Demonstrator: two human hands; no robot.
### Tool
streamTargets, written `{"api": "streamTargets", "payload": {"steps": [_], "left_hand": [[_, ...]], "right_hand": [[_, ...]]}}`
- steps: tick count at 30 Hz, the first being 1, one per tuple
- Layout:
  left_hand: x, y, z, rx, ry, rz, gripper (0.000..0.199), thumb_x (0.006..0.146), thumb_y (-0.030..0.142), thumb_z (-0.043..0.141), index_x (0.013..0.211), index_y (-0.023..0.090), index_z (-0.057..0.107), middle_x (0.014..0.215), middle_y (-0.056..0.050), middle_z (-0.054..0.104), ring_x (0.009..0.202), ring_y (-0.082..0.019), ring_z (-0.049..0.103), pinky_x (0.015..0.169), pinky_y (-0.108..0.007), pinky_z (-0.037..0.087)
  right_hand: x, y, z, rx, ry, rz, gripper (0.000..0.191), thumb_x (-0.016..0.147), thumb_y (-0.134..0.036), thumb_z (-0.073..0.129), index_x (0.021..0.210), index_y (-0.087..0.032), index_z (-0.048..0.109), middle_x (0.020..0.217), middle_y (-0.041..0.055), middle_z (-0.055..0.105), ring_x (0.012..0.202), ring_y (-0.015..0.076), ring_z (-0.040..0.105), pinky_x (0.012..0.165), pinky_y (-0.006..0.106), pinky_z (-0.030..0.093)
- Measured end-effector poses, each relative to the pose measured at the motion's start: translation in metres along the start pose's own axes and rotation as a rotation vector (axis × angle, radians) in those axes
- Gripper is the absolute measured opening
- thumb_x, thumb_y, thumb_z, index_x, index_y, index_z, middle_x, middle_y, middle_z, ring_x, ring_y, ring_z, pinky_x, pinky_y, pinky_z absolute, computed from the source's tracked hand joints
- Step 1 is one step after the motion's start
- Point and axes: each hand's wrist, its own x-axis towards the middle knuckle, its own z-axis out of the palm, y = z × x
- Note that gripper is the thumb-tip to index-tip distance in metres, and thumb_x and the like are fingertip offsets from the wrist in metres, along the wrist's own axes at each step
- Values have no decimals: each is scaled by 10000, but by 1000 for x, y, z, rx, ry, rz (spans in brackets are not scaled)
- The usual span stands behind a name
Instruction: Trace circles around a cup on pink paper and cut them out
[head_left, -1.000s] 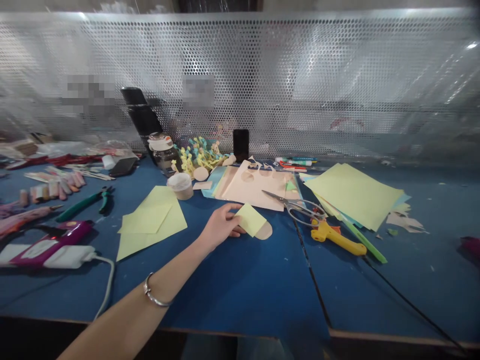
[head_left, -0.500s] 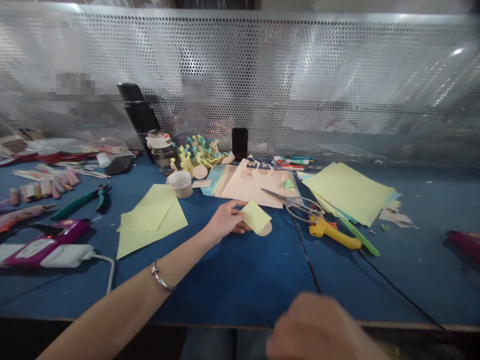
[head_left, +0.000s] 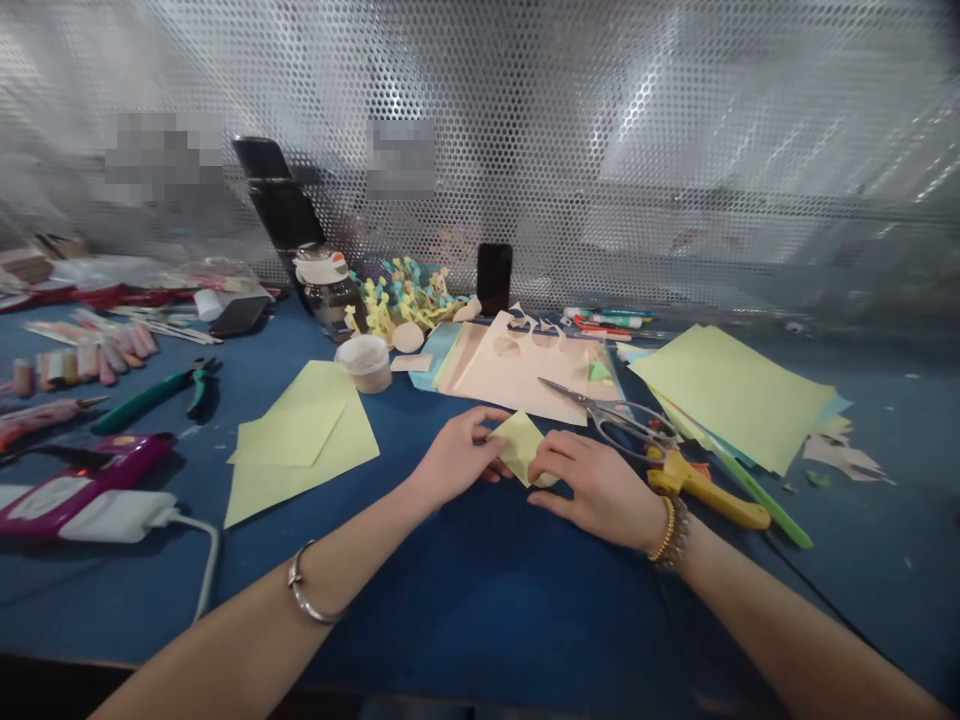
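A small yellow paper square (head_left: 519, 440) is held between both hands above the blue table (head_left: 480, 620). My left hand (head_left: 461, 455) pinches its left corner. At its right corner, my right hand (head_left: 592, 485) closes its thumb and fingers on the paper. A beige paper disc (head_left: 549, 480) shows partly beneath the square, mostly covered by my right fingers. Scissors (head_left: 634, 420) lie behind my right hand, their blades over cut beige sheets (head_left: 525, 375).
Yellow sheets lie at left (head_left: 300, 440) and right (head_left: 731, 390). A yellow glue gun (head_left: 709, 490) rests near my right wrist. Further back are a white tub (head_left: 365, 362), a bottle (head_left: 328, 290) and an upright phone (head_left: 494, 278). Green pliers (head_left: 157, 395) lie at left.
My right hand has come up from the front edge and taken the yellow square's right side. My left hand keeps its hold. The camera view has shifted slightly.
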Motion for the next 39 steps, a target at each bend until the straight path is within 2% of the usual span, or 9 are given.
{"api": "streamTargets", "payload": {"steps": [5,9,12,14,15,18,22,29,39], "left_hand": [[0,-1,-1,26,-14,-16,256,833,182,533,1088,164,522,719,-24,655,596,-150,668,534,-249,541],[-3,2,-4,120,-43,-8,299,843,208,508,1141,174,498,812,-43,660,646,-161,666,540,-259,531],[-8,8,-7,393,73,121,365,832,243,528,1195,203,507,1005,-63,621,693,-140,620,610,-283,510],[-12,11,-7,617,170,216,327,808,261,565,1133,227,581,1056,-52,578,758,-144,584,690,-300,482],[-14,13,-7,692,169,236,276,797,275,581,1067,236,622,1034,-40,570,783,-150,573,706,-299,465],[-18,14,-4,757,18,209,167,766,323,625,910,254,676,926,-6,566,786,-156,564,667,-271,424],[-17,10,1,764,-127,152,118,739,291,653,845,251,687,875,4,566,788,-151,571,658,-256,401],[-16,7,2,756,-141,162,70,765,213,596,762,222,665,801,14,596,762,-138,575,620,-237,381],[-19,10,2,814,-151,159,118,757,219,570,801,240,677,834,1,606,744,-149,572,644,-258,409]], "right_hand": [[-2,-2,8,22,59,-21,64,868,-260,589,868,-198,606,880,27,604,825,164,562,753,302,444],[-2,0,7,17,29,28,85,884,-235,554,862,-181,615,873,38,599,838,166,565,760,307,449],[-2,2,6,50,-14,81,91,886,-213,542,850,-175,617,860,37,595,831,161,570,747,296,453],[-2,2,6,100,-23,114,89,880,-184,541,832,-179,617,839,27,590,811,148,572,730,276,453],[-2,2,6,124,-25,132,91,877,-171,542,823,-182,615,827,21,587,798,141,571,722,267,451],[-1,-1,8,177,-30,181,90,873,-156,548,824,-192,615,820,11,587,785,133,569,711,257,446],[-1,-4,10,229,-47,222,98,889,-182,542,839,-198,624,846,16,599,814,145,574,741,277,448],[-4,4,8,345,-19,244,83,876,-203,562,908,-214,638,883,19,604,820,138,584,746,273,473],[-4,7,9,301,-28,211,63,841,-228,601,823,-211,659,844,26,607,800,146,582,725,283,481]]}}
